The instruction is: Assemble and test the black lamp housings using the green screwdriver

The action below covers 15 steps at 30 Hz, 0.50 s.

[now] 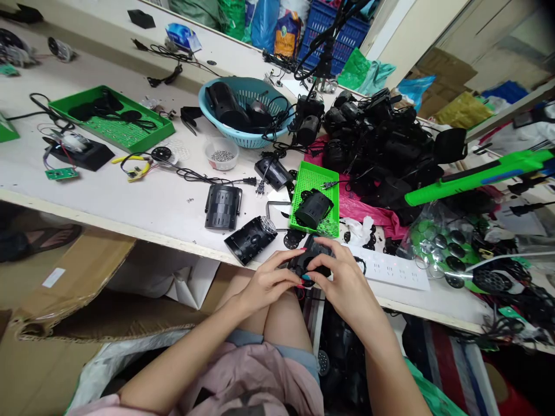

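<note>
At the table's front edge, both my hands grip a black plastic housing (317,248). The fingers of my left hand (271,280) press on its left side. My right hand (342,274) curls round its right side, with thumb and forefinger near a small opening. Just left of my hands, a black half-shell (250,240) with a clear round lens lies on its back. Behind it stands a black ribbed housing (223,206). Another black housing (313,208) rests in a small green tray (299,188) beyond my hands. My fingers partly hide the held piece.
A blue basket (243,138) holds black parts, near a tub of small metal pieces (221,157). Black housings are heaped (381,144) at the back right. A white power strip (394,268) lies right of my hands. A green handheld tool (477,179) juts in from the right.
</note>
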### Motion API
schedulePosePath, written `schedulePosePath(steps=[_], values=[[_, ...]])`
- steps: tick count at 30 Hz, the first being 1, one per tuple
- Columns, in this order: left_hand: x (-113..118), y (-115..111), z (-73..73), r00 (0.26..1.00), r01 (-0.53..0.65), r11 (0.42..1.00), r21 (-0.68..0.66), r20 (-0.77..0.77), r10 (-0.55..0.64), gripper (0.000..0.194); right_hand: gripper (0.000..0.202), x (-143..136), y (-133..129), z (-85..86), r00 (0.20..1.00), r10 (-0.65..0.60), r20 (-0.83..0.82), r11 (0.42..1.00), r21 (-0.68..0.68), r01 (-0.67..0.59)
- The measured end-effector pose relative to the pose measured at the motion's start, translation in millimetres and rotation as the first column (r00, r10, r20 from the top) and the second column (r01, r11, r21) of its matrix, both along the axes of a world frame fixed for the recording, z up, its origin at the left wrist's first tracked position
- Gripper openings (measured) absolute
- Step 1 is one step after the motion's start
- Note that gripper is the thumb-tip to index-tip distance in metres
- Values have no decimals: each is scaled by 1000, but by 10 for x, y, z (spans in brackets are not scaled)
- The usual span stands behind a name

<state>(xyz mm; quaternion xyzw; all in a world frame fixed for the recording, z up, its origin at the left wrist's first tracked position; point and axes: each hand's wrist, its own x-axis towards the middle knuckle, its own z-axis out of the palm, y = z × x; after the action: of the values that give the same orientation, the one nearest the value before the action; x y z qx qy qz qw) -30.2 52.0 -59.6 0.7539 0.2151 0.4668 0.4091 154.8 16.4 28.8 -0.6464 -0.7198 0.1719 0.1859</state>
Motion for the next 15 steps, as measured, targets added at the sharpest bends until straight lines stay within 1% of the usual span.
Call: schedulePosePath(steps=[3,8,10,12,14,15], values=[[0,1,-13,1000,-5,1000,20,-8,5,16,16,-7,50,55,1000,18,7,999,-37,-17],[-10,3,-13,1000,12,999,31,-13,-11,16,34,4,147,130,1000,-14,2,987,-161,14],[-13,5,-10,1000,19,999,27,-10,-19,16,43,33,206,143,1000,-6,-24,974,-228,0],[-12,7,-7,1000,20,1000,21,-4,-19,15,44,71,285,153,996,34,-81,940,-335,-59],[-10,8,-5,1000,17,1000,24,1,-17,14,36,105,378,162,989,97,-114,885,-444,-138],[-8,7,-4,1000,17,1000,27,-1,-17,14,32,116,426,166,986,127,-105,860,-484,-162]])
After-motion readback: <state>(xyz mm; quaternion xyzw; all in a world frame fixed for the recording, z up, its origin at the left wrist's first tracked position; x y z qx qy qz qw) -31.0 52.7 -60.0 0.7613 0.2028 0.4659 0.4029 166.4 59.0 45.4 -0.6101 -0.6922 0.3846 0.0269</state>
